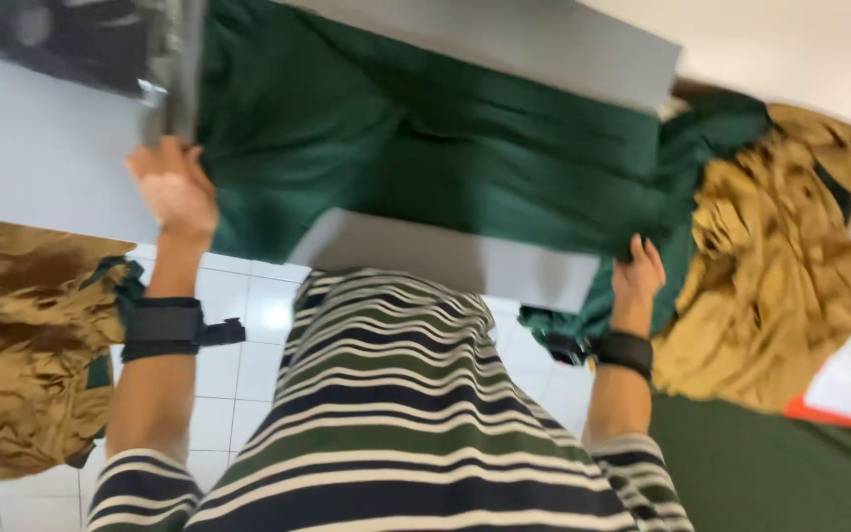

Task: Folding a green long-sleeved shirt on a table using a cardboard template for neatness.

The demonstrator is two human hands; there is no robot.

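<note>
Head view showed a dark green cloth [425, 148] spread across a grey bench [445, 261], with its near edge drawn roughly level with the bench's front edge. The left hand [174, 187] rested at the cloth's left end, fingers loosely curled on the fabric edge; whether it pinched the fabric could not be told through the motion blur. The right hand [635, 281] was closed on a bunched fold of the same cloth at the right end, where the fabric hung off the bench corner.

Judged from its lie, the cloth was largely laid out flat over the middle span. Broad creases remained across it, and the right end was still gathered, so smoothing there appeared unfinished.

A tan garment [780, 266] lay heaped just beside the right end, touching the green fabric. A second tan heap [22, 335] lay left, over the white tiled floor [238, 345].
</note>
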